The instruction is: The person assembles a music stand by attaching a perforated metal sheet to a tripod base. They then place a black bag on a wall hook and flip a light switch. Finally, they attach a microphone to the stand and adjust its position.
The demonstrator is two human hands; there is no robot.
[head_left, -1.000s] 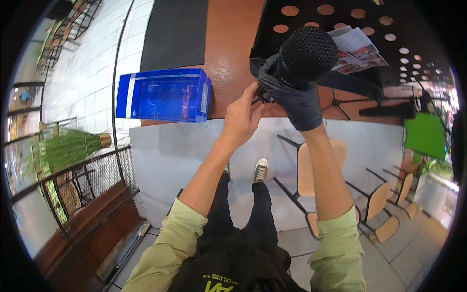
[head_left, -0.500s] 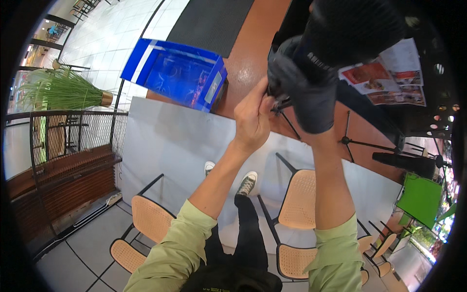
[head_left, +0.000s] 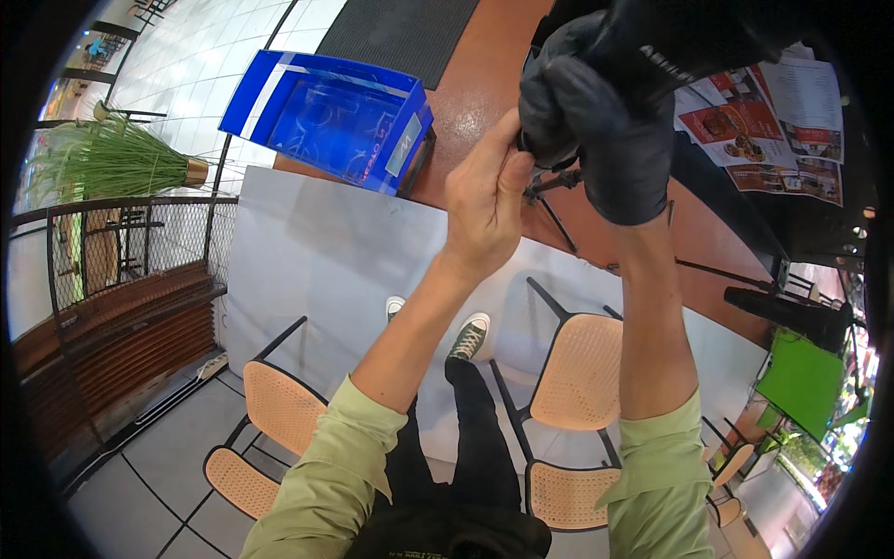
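Near the top centre, my bare left hand (head_left: 482, 200) meets my right hand (head_left: 622, 154), which wears a black glove. The left fingers are closed against a dark surface beside the right glove, with the thumb along its lower edge. The right glove's fingers are bent around something dark; black on black hides where the glove ends and the thing begins. Just above, a large black object (head_left: 689, 56) with small white lettering fills the upper right; its kind cannot be made out. Behind the hands, a black tripod (head_left: 557, 219) shows its thin legs.
A blue open bin (head_left: 321, 140) stands beyond the white panel (head_left: 317, 242). Printed menus (head_left: 745, 140) lie at the right. Chairs with tan woven seats (head_left: 573, 373) stand near my legs. A mesh railing (head_left: 130, 242), a grass plant (head_left: 112, 163) and a green panel (head_left: 803, 384) are at the sides.
My right gloved hand and forearm have shifted slightly right and up, and the black object has moved up with more of the menus showing. My left hand stays against the glove.
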